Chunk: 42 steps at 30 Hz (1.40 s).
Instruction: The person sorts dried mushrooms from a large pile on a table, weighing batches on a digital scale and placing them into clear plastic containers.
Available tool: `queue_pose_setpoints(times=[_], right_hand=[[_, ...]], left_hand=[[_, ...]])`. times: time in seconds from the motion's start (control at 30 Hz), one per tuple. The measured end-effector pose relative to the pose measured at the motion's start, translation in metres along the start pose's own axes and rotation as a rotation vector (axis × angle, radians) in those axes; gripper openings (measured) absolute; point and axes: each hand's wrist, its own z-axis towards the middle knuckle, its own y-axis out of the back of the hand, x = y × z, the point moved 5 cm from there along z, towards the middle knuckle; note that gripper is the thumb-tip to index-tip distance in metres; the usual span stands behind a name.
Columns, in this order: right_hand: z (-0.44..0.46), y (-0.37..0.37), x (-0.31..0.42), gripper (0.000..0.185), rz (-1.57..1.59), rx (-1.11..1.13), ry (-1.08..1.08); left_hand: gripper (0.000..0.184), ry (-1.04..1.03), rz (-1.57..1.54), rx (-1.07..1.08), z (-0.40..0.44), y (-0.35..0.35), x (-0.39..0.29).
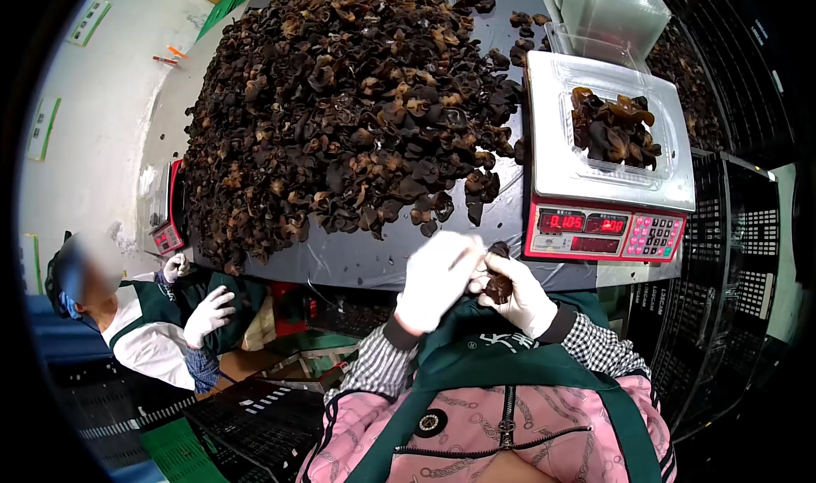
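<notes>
Head view: I have the dark worktop (365, 260) below me, its near edge running just in front of the wearer's green apron (459, 347). Next by size, a heap of dark fungus (340, 100); it covers the worktop from the left edge past the middle and up toward the far edge, loose bits strewn along its fringe. Off the near-left corner I log a co-worker (157, 347), both gloved hands raised and well apart from the wearer's. Weighing scale (680, 168) sits at the near-right corner, red digits lit; I cannot read them with certainty. Second scale (167, 238) stands by the left edge. Stack of clear containers (616, 11) noted near the right edge, behind the weighing scale. One open container (612, 175) rests on the weighing scale's pan, holding a small fungus portion (612, 134).

Wearer's hands, both white-gloved, meet over the near edge, just left of the weighing scale's front. Right hand (525, 300) pinches a dark piece (500, 288) between thumb and fingers. Left hand (435, 281) has its fingers bent toward the same piece; whether they grip it, I cannot tell.
</notes>
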Motion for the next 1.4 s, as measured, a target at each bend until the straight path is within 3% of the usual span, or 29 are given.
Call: queue_pose_setpoints(times=[0.03, 0.13, 0.23, 0.27, 0.33, 0.5, 0.6, 0.73, 0.87, 1.03, 1.07, 1.13, 1.17, 1.2, 1.27, 1.37, 1.4], right_hand=[[-0.003, 0.000, 0.004, 0.021, -0.083, 0.051, 0.060], [-0.011, -0.005, 0.008, 0.019, -0.184, 0.066, 0.074], [-0.020, -0.012, 0.014, 0.037, -0.229, 0.014, 0.161], [-0.022, -0.012, 0.016, 0.041, -0.229, 0.010, 0.156], [-0.016, -0.005, 0.016, 0.045, -0.265, 0.006, 0.150], [-0.011, -0.020, 0.026, 0.049, -0.204, 0.086, 0.239], [-0.015, -0.027, 0.035, 0.042, -0.149, 0.091, 0.315], [-0.014, -0.011, 0.031, 0.025, -0.316, -0.039, 0.362], [-0.023, -0.013, 0.033, 0.015, -0.575, -0.060, 0.481], [-0.032, -0.010, 0.033, 0.008, -0.520, 0.092, 0.382], [-0.038, -0.011, 0.033, 0.007, -0.496, 0.126, 0.343], [-0.049, -0.015, 0.035, 0.009, -0.436, 0.181, 0.304], [-0.047, -0.010, 0.033, 0.012, -0.418, 0.199, 0.323], [-0.047, -0.005, 0.032, 0.013, -0.366, 0.188, 0.307], [-0.048, -0.006, 0.037, 0.015, -0.265, 0.168, 0.276], [-0.052, -0.002, 0.038, 0.015, -0.239, 0.144, 0.264], [-0.055, 0.002, 0.038, 0.014, -0.244, 0.138, 0.245]], left_hand=[[0.024, 0.023, -0.008, -0.158, 0.012, -0.005, 0.010], [0.036, 0.066, 0.201, -0.203, 0.037, -0.028, 0.023], [0.042, 0.097, 0.023, -0.238, 0.036, -0.044, 0.055], [0.051, 0.286, -0.239, -0.112, 0.033, -0.038, 0.048], [0.056, 0.395, -0.676, -0.044, 0.024, -0.031, 0.037], [0.045, 0.500, -0.890, 0.016, 0.000, -0.020, 0.016], [0.043, 0.516, -0.954, 0.005, -0.014, -0.027, 0.016], [0.042, 0.461, -1.009, 0.026, -0.018, -0.034, 0.011], [0.035, 0.522, -0.914, 0.103, -0.016, -0.037, 0.013], [0.020, 0.516, -0.901, 0.169, -0.016, -0.032, 0.026], [0.019, 0.492, -0.763, 0.137, -0.009, -0.024, 0.024], [0.021, 0.395, -0.556, -0.095, 0.000, -0.025, 0.047], [0.026, 0.073, -0.163, -0.283, 0.013, -0.018, 0.037], [0.030, -0.055, -0.026, -0.342, 0.023, -0.017, 0.033], [0.037, -0.275, 0.191, -0.376, 0.047, -0.021, 0.010], [0.053, -0.309, 0.497, -0.206, 0.078, -0.039, 0.023], [0.051, -0.368, 0.456, -0.234, 0.077, -0.043, 0.040]])
